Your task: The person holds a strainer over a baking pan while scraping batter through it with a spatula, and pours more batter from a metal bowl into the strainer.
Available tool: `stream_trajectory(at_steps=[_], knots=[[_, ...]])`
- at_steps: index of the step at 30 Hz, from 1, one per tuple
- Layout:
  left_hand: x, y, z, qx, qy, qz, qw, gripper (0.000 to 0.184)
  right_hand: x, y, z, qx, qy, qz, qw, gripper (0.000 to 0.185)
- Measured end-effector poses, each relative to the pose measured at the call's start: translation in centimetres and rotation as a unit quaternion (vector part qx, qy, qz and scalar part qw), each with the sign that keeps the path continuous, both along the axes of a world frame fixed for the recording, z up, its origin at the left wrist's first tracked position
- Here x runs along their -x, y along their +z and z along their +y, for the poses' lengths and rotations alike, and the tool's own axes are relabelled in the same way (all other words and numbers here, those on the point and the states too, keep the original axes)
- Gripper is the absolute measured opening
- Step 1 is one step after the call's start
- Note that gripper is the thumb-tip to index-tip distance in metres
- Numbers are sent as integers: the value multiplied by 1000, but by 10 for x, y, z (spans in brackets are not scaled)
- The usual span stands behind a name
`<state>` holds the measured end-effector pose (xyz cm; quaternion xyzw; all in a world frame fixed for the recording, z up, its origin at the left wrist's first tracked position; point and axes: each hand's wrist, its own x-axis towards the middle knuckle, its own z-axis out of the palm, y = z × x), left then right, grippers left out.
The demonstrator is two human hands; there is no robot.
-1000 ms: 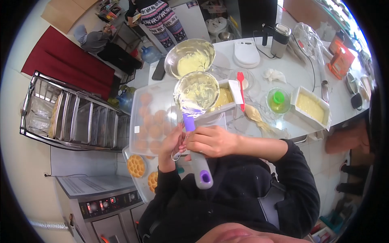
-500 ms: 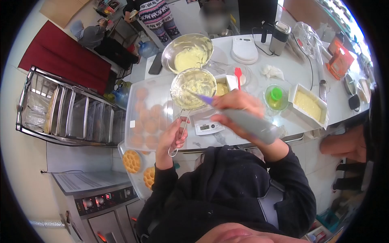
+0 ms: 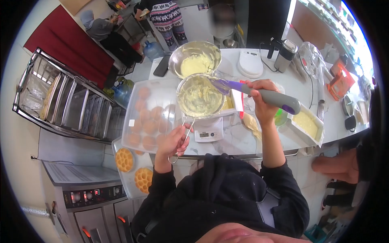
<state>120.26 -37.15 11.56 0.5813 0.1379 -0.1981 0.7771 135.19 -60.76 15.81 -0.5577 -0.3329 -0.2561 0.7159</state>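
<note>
now the spatula [image 3: 279, 99], blurred earlier, shows sharply over the right rim of the strainer [image 3: 198, 101], mid-frame — right hand [image 3: 264, 105] gripping it, left hand [image 3: 175, 141] clutching the strainer's handle. marbled table [image 3: 239, 141] beneath; red curtain [image 3: 69, 56], upper left.

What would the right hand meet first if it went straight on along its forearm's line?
Probably the white scale near the back of the table; the right hand seems raised, so it might pass over, depth being unclear.

Kitchen scale [image 3: 209, 130], right of the left hand [image 3: 175, 141]: digits illegible. Oven control panel [image 3: 95, 195], well left of that grip: lettering illegible.
</note>
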Motion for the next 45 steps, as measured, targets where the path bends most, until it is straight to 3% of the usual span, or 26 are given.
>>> stream_trajectory(at_steps=[2, 6, 7, 14, 17, 20, 26, 32, 39, 42, 45], knots=[[0, 1, 0, 11, -11, -7, 1000, 35, -12, -6, 4, -61, 88, 21, 994, 13], [-5, -1, 4, 37, 5, -27, 999, 35, -37, -8, -12, 54, 157, 94, 982, 11], [-6, -1, 4, 36, 8, -26, 999, 35, -40, -5, -15, 14, 196, 101, 975, 10], [-4, 2, 4, 37, 21, -15, 999, 34, -53, -3, -31, -59, 211, 115, 969, 13], [-4, 1, 4, 32, 9, -15, 999, 35, -63, -21, -30, -37, 210, 109, 971, 13], [-3, 2, 3, 38, -21, -23, 999, 35, -67, -32, -25, -93, 264, 175, 944, 16], [-4, 0, 7, 28, -7, -14, 999, 36, -96, -39, -30, -39, 403, 137, 904, 20], [-3, -1, 11, 42, -14, -11, 999, 34, -105, -12, -41, -41, 327, 112, 938, 15], [-6, 0, 2, 19, -5, -14, 1000, 33, -102, -21, -20, -10, 319, 97, 943, 11], [-6, 0, 3, 9, -9, -11, 1000, 33, -95, -20, -8, -113, 356, 152, 915, 12], [-6, 2, 0, 9, -7, -7, 1000, 33, -86, -16, 14, -334, 288, 205, 873, 13]])
